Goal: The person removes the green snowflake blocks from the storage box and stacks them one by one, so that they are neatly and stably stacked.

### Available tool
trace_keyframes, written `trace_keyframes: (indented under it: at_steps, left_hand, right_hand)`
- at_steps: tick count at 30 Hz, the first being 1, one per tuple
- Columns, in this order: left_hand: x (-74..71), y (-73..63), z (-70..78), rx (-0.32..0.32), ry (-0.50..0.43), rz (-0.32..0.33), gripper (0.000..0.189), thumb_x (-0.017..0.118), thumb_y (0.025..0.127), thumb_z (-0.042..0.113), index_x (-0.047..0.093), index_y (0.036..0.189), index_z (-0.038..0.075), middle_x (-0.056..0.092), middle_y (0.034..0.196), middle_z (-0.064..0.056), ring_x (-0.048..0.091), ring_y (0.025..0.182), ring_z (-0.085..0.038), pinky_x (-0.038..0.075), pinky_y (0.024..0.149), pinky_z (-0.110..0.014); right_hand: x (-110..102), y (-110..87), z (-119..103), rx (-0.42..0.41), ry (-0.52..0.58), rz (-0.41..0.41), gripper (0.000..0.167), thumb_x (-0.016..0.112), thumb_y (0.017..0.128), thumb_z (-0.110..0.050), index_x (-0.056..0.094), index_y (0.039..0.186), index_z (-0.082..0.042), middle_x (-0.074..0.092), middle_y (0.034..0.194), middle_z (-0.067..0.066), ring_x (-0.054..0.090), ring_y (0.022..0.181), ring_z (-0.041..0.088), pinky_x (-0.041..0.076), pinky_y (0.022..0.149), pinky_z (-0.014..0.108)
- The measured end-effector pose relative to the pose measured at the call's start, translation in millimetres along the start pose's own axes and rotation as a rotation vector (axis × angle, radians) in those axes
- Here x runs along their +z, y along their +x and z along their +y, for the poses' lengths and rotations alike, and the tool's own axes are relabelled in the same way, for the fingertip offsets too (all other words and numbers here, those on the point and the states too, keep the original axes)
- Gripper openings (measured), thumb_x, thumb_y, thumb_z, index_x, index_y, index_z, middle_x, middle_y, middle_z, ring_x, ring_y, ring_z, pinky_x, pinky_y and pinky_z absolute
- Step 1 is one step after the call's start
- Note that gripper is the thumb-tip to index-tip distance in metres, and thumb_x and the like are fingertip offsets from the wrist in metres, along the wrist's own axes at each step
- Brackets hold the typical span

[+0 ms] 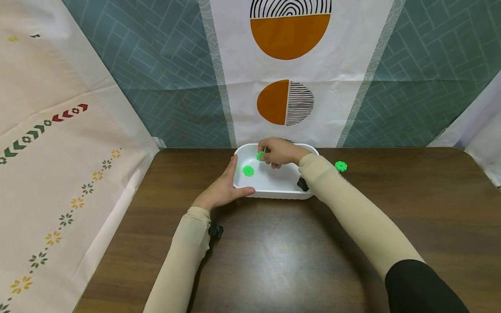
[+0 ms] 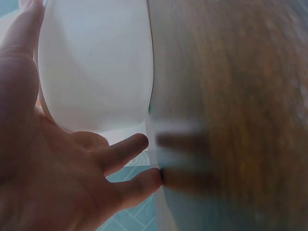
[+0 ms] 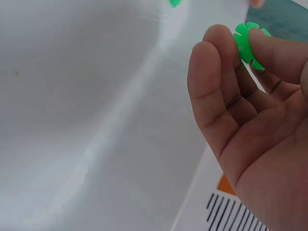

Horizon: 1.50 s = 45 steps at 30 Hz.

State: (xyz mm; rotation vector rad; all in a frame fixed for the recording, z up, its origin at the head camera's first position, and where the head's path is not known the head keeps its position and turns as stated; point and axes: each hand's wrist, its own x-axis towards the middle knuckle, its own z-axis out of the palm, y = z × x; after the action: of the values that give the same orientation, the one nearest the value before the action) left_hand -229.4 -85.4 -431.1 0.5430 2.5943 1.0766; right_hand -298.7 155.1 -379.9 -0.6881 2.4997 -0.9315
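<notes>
Green disc [image 1: 260,155] held over white tub [image 1: 279,194]

The left hand [image 1: 219,190] was set at the left end of the tub. Its thumb pointed right along the near rim; its fingers reached away along the outer end wall. The grip was wide, with thumb and fingers spread about the near left corner. The right hand [image 1: 282,151] was placed over the far side of the tub, back upward, with its forearm entering from the lower right. The grip was narrow: thumb and fingertips pinched the green disc, with other fingers loosely bent.

A flower-patterned cloth [image 1: 109,174] hung at the far left. Inside the tub, a second disc [image 1: 248,171] lay flat near the left end. The right hand and sleeve [image 1: 344,200] covered part of the far rim and the right end, and a black device [image 1: 302,184] at the right wrist blocked the near right corner. Beyond that sleeve, a third disc [image 1: 341,166] lay on the wooden table [image 1: 274,261].

The tub's long axis ran left to right. The held disc was tilted on edge, left of the right hand; being round and notched, it had no distinct long axis. Its clearance above the tub floor could not be determined.
</notes>
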Motion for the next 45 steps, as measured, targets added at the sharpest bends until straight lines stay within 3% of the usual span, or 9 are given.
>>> trace_keyframes:
  at_steps: [17,34,45]
  left_hand:
    - [0.9,-1.1,-0.5,0.003,-0.003,0.007,0.124,0.077,0.084,0.057,-0.012,0.162,0.021,0.008,0.167,-0.009,0.042,0.133,-0.033,0.036,0.109,-0.049]
    - [1.7,0.2,-2.0,0.01,0.027,0.01,0.124,0.076,0.084,0.06,-0.012,0.162,0.019,0.002,0.168,-0.008,0.035,0.14,-0.034,0.031,0.112,-0.049]
    - [0.6,0.1,-1.9,0.016,0.032,0.002,0.125,0.076,0.084,0.06,-0.013,0.162,0.019,0.0,0.168,-0.01,0.035,0.141,-0.036,0.031,0.112,-0.053]
  right_hand:
    - [-27,-30.9,-6,-0.042,0.095,0.043,0.007,0.061,0.102,-0.009,0.059,0.102,-0.002,0.067,0.093,0.025,0.065,0.067,0.03,0.056,0.063,0.035]
    - [-61,-74.3,-2,-0.039,0.138,0.102,0.008,0.065,0.098,-0.008,0.067,0.103,-0.002,0.062,0.077,0.015,0.058,0.061,0.025,0.054,0.061,0.035]
    - [-61,-115.2,20,0.007,0.251,0.215,0.024,0.06,0.101,-0.008,0.068,0.123,0.001,0.058,0.08,0.014,0.056,0.065,0.031,0.052,0.063,0.035]
